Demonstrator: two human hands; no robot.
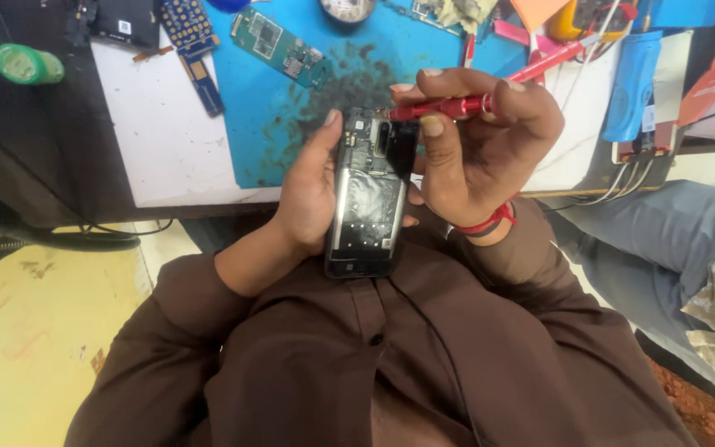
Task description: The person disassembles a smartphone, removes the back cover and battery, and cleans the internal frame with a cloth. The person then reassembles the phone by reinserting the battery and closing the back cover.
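Note:
An opened phone with its back cover off shows its inner boards and shielding. My left hand grips it from the left side, thumb lying along its edge. My right hand holds a red screwdriver in its fingers, the tip resting at the phone's upper end near the camera area. Both hands hover above my lap, in front of the bench edge. A red thread band circles my right wrist.
A blue work mat with dark stains covers the white bench. On it lie a green circuit board and a blue keypad board. A green bottle sits far left. Another person's grey-clad leg is at right.

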